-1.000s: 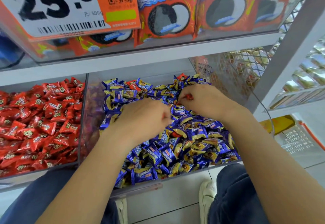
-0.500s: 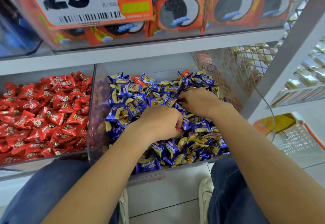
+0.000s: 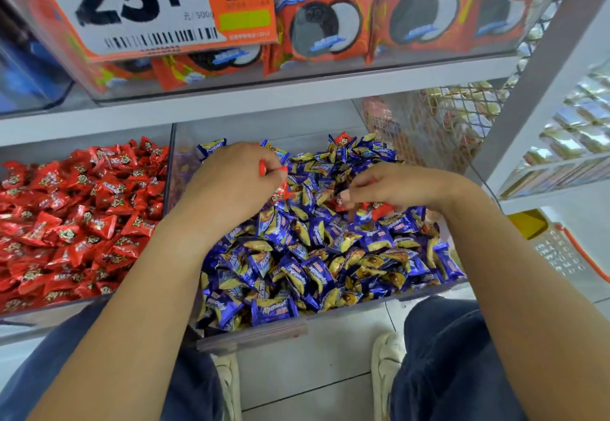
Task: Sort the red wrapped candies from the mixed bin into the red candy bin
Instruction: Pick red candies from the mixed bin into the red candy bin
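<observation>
Head view looks down on two clear bins side by side on a shop shelf. The mixed bin holds a heap of blue and yellow Alpenliebe candies, and that bin is my landmark. Over its far left corner the left hand has its grip closed on red wrapped candies: red wrapper shows between its curled fingers and at the fingertips. Toward the bin's right side the right hand is curled over the heap with red wrappers at its fingertips; it looks to be pinching them, though the blur there makes me less than sure how many. One more red candy sits on top of the heap at the bin's far edge, untouched.

Directly left of the mixed bin, sharing its clear side wall, stands the red candy bin, already well filled with red candies.

The step in hand, as I judge it, is picking: both hands are gathering reds out of the blue heap, and none of these has yet crossed over. Next the left hand wants lifting clear of the dividing wall and carrying left over the red candy bin before the fingers let go. The slick wrappers could slip, so the pinch should hold until then.
</observation>
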Demonstrator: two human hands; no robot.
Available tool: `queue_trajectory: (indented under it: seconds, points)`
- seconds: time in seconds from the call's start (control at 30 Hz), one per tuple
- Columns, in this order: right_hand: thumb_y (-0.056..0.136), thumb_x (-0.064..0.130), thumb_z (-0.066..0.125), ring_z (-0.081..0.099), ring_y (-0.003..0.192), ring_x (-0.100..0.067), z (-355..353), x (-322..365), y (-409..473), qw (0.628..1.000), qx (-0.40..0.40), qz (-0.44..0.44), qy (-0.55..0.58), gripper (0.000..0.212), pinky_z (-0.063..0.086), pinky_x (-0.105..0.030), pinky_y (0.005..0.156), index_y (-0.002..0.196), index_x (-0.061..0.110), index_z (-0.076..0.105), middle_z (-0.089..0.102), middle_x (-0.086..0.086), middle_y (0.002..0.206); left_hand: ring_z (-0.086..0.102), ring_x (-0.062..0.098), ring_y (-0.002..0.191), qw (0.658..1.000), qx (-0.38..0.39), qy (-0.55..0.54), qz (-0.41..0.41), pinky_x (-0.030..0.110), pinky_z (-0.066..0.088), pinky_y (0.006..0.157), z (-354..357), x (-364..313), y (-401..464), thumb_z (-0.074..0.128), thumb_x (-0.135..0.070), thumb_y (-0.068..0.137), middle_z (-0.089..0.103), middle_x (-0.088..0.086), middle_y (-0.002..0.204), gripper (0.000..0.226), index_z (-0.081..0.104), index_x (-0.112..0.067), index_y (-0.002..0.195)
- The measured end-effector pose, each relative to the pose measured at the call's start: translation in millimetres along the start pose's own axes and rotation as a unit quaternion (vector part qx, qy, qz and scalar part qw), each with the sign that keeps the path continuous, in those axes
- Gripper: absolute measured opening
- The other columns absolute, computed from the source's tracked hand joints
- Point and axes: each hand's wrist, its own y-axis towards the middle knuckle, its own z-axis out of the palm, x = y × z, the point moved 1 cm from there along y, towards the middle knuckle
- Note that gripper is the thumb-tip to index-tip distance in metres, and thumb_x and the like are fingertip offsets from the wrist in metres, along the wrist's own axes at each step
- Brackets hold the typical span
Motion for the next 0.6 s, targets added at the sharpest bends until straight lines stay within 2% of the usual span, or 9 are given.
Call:
queue_trajectory:
  seconds: [0.07,0.13,0.2,0.27,0.33,0.4,0.47,0.53,0.6]
  points:
    - [0.094,0.037,0.053,0.053,0.06,-0.011,4,-2,5,0.999,-0.045,-0.008,0.016,0.026,0.039,-0.023,0.053,0.093,0.015,0.068,0.073,0.002,0.083,0.059,0.022,0.087,1.0,0.007,0.014,-0.002,0.035,0.047,0.079,3,-1,-1,0.052,-0.029,0.094,0.068,0.004,0.092,0.02,0.067,-0.016,0.093]
    - [0.095,0.03,0.052,0.059,0.064,-0.011,8,-2,12,0.987,-0.13,-0.02,-0.089,0.021,0.044,-0.026,0.058,0.096,0.017,0.068,0.073,0.001,0.084,0.059,0.022,0.081,1.0,0.017,0.023,-0.002,0.039,0.049,0.077,9,-3,-3,0.047,-0.029,0.093,0.066,0.002,0.086,0.018,0.062,-0.02,0.093]
    - [0.096,0.028,0.049,0.058,0.076,-0.015,15,2,15,0.965,-0.172,-0.028,-0.198,0.022,0.044,-0.027,0.064,0.106,0.021,0.068,0.067,0.005,0.091,0.057,0.018,0.075,0.999,0.028,0.039,0.007,0.037,0.05,0.072,15,-5,-5,0.045,-0.031,0.094,0.064,-0.001,0.083,0.017,0.06,-0.024,0.089]
    - [0.096,0.029,0.049,0.057,0.087,-0.018,24,7,18,0.962,-0.152,-0.027,-0.225,0.026,0.043,-0.027,0.07,0.117,0.024,0.064,0.062,0.003,0.096,0.055,0.013,0.072,0.996,0.05,0.076,0.02,0.032,0.047,0.067,19,-7,-6,0.048,-0.04,0.094,0.062,-0.004,0.081,0.022,0.061,-0.025,0.086]
    - [0.096,0.032,0.048,0.059,0.102,-0.025,34,6,25,0.955,-0.115,-0.019,-0.274,0.031,0.048,-0.033,0.078,0.123,0.023,0.058,0.064,-0.002,0.112,0.056,0.008,0.073,0.985,0.123,0.111,0.039,0.029,0.048,0.07,22,-10,-9,0.051,-0.046,0.092,0.064,-0.009,0.082,0.023,0.065,-0.028,0.087]
    - [0.097,0.032,0.045,0.058,0.104,-0.03,43,2,32,0.938,-0.089,-0.009,-0.334,0.032,0.045,-0.033,0.072,0.126,0.021,0.052,0.061,-0.007,0.114,0.061,0.005,0.079,0.96,0.239,0.132,0.064,0.03,0.052,0.076,30,-13,-13,0.052,-0.038,0.091,0.068,-0.016,0.092,0.018,0.069,-0.036,0.097]
    - [0.097,0.031,0.043,0.057,0.099,-0.032,47,-1,36,0.934,-0.071,0.004,-0.35,0.031,0.041,-0.034,0.068,0.124,0.017,0.049,0.06,-0.009,0.106,0.059,0.007,0.08,0.927,0.319,0.183,0.072,0.027,0.049,0.067,41,-15,-17,0.047,-0.03,0.092,0.066,-0.015,0.093,0.025,0.067,-0.035,0.107]
    - [0.096,0.028,0.044,0.057,0.094,-0.031,45,-2,35,0.941,-0.052,0.012,-0.334,0.026,0.045,-0.036,0.07,0.117,0.013,0.052,0.059,-0.008,0.1,0.052,0.013,0.078,0.918,0.293,0.261,0.059,0.026,0.039,0.057,48,-13,-16,0.042,-0.028,0.094,0.056,-0.008,0.087,0.033,0.06,-0.027,0.122]
    - [0.096,0.027,0.045,0.058,0.097,-0.029,39,-2,31,0.948,-0.041,0.012,-0.316,0.026,0.049,-0.038,0.078,0.116,0.013,0.053,0.061,-0.01,0.104,0.05,0.018,0.075,0.926,0.228,0.302,0.011,0.027,0.034,0.053,46,-10,-14,0.039,-0.025,0.096,0.051,-0.005,0.083,0.052,0.03,-0.024,0.147]
